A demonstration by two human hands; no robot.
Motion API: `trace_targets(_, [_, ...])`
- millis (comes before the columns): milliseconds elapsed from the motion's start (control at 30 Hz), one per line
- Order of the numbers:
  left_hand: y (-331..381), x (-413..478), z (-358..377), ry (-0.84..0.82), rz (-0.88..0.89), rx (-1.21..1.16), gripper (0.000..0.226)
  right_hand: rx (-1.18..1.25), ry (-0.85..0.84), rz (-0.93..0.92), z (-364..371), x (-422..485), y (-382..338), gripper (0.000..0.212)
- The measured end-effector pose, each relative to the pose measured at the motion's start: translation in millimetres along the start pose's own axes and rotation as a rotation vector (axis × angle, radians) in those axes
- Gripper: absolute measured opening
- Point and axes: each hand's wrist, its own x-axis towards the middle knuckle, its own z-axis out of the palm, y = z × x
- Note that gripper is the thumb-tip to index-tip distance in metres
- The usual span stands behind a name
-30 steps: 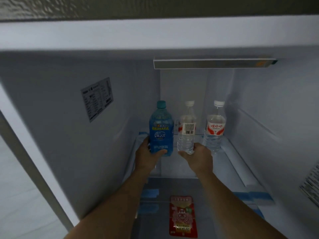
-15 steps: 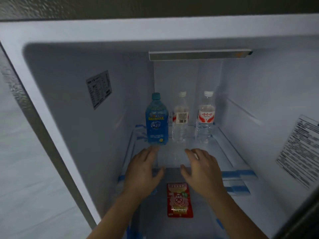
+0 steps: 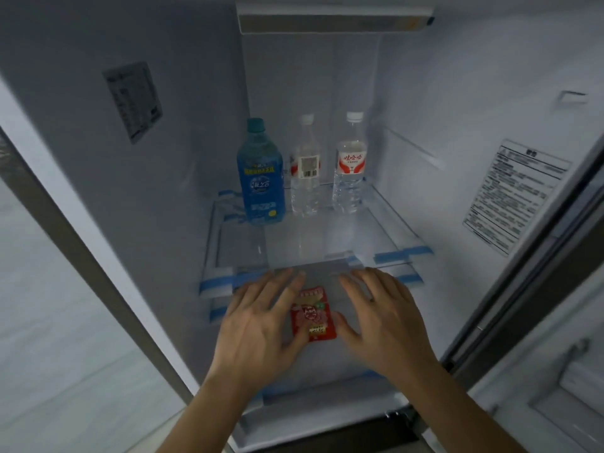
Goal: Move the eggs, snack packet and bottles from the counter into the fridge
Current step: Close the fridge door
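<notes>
Fridge (image 3: 457, 93) interior, three bottles (image 3: 305, 178) upright on glass shelf (image 3: 327, 237)

Upper shelf (image 3: 327, 243) is carrying blue bottle (image 3: 260, 178), barcode bottle (image 3: 305, 178) and red-label bottle (image 3: 349, 171), standing in a row beyond left grip (image 3: 258, 322) and right grip (image 3: 385, 318); lower shelf (image 3: 327, 367) is carrying snack packet (image 3: 313, 317) between them.

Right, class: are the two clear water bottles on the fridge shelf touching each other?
Apart. The head view shows a plain gap between the middle water bottle and the right water bottle, running from their caps down to their bases.
</notes>
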Motion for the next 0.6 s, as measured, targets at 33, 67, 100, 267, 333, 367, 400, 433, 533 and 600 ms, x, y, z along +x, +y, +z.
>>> trace_targets(33, [4.6, 2.0, -1.3, 0.003, 0.026, -0.018, 0.063, -0.016, 0.014, 0.000, -7.3, -1.9, -0.9, 0.052])
trace_targets(67, [9.9, 4.3, -2.5, 0.006, 0.053, -0.036, 0.063, -0.033, 0.030, -0.001, -14.8, -4.1, -1.3, 0.051])
trace_targets(100, [15.1, 6.8, -2.6, 0.008, 0.078, -0.052, 0.062, -0.052, 0.042, -0.001, -22.5, -7.0, -1.6, 0.051])
trace_targets(267, [51.6, 21.3, 3.1, -0.009, 0.204, -0.160, 0.064, -0.139, 0.051, 0.095, -57.7, -39.3, 8.0, 0.055])
trace_targets(333, [72.7, 28.3, 10.5, -0.012, 0.286, -0.218, 0.065, -0.190, 0.082, 0.164, -74.7, -60.4, 14.1, 0.054])
trace_targets(367, [85.3, 31.1, 14.6, -0.016, 0.328, -0.236, 0.066, -0.228, 0.091, 0.206, -83.7, -73.5, 17.3, 0.053])
trace_targets(400, [99.5, 33.2, 18.5, -0.016, 0.373, -0.249, 0.067, -0.266, 0.095, 0.255, -93.0, -87.8, 20.5, 0.053])
trace_targets(433, [114.7, 34.4, 22.2, -0.009, 0.419, -0.265, 0.067, -0.297, 0.099, 0.308, -102.6, -102.8, 23.8, 0.053])
trace_targets(533, [166.2, 32.5, 31.1, 0.032, 0.576, -0.377, 0.064, -0.365, 0.137, 0.442, -133.4, -148.9, 35.6, 0.052])
trace_targets(600, [199.8, 28.9, 33.2, 0.055, 0.676, -0.447, 0.062, -0.425, 0.153, 0.511, -154.6, -176.9, 41.9, 0.052])
